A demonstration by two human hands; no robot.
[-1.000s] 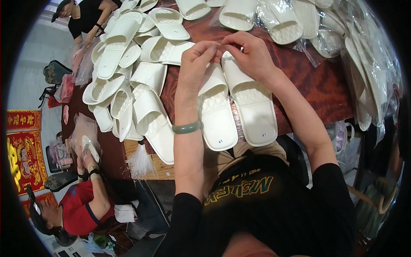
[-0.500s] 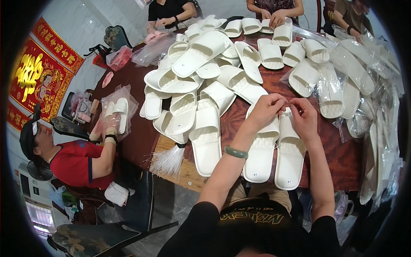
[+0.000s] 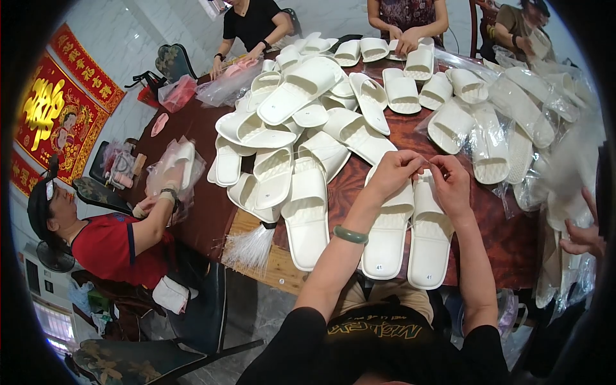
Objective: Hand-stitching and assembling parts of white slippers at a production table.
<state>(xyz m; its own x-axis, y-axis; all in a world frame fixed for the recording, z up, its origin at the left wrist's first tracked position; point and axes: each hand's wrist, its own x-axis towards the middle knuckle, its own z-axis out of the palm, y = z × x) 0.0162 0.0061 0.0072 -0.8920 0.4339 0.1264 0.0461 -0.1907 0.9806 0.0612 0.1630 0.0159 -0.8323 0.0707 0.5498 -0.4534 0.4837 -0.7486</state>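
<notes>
Two white slippers lie side by side before me, a left-hand slipper (image 3: 385, 250) and a right-hand slipper (image 3: 430, 247), soles toward the table's near edge. Over their far ends, my left hand (image 3: 393, 174) and my right hand (image 3: 450, 186) meet with fingertips pinched close together. Whatever thin thing they pinch is too small to make out. A bundle of thin clear plastic strands (image 3: 250, 249), bound with a dark band, lies to the left at the table's edge. Beyond my left arm rests another white slipper (image 3: 306, 221).
A heap of white slippers (image 3: 298, 90) covers the table's middle. Bagged slippers (image 3: 491, 144) pile up at the right, where a co-worker's hand (image 3: 584, 237) reaches in. A co-worker in red (image 3: 122, 247) handles a bagged pair (image 3: 181, 168) at the left. Others work across the table.
My hands stay pinched together over the two slippers, shifting only slightly. A co-worker's hand has come in at the right edge. The co-worker in red has turned the bagged slippers.
</notes>
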